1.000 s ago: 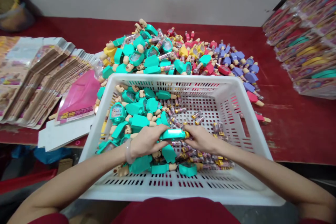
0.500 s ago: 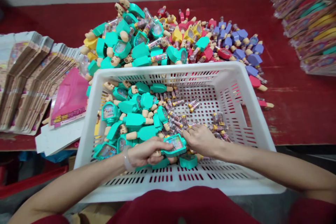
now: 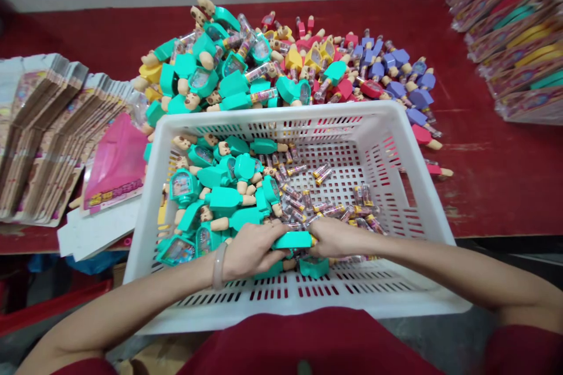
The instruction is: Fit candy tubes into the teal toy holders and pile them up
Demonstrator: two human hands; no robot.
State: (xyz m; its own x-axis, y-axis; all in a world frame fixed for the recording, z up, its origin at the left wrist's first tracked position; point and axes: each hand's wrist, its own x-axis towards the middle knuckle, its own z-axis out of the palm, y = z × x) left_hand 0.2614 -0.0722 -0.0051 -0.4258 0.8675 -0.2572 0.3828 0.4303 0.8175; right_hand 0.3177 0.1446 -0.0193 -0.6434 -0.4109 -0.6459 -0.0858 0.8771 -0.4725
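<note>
Head view: left grip closed on a teal toy [image 3: 292, 240], fingers at its left end; right grip closed around the yellow end [image 3: 314, 240] at its other end. Left hand [image 3: 253, 249] and right hand [image 3: 332, 237] are near each other, toy between them, held roughly level over the front middle of a white basket [image 3: 281, 112]. Pale band [image 3: 219, 265] on left wrist. Right fingertips partly hidden, so can't tell exactly how they sit on the yellow end. Basket is at the front edge of the red desk [image 3: 479, 187]. Loose teal toys [image 3: 224, 199] with beige handles fill its left side; clear tubes [image 3: 323, 173] with yellow ends lie loose across the middle and toward the right wall, some under the hands. Behind the basket, a mixed pile [image 3: 272, 70] sits on the desk: teal mostly left, red and yellow in the middle, purple right. Left part of desk: folded printed cards [image 3: 48, 129] in rows, then a pink bag [image 3: 116, 158] just beside the basket, white sheets [image 3: 97, 231] at the front edge. Rear right: stacked clear-wrapped packs [image 3: 523, 53], teal, yellow and red items showing inside.
</note>
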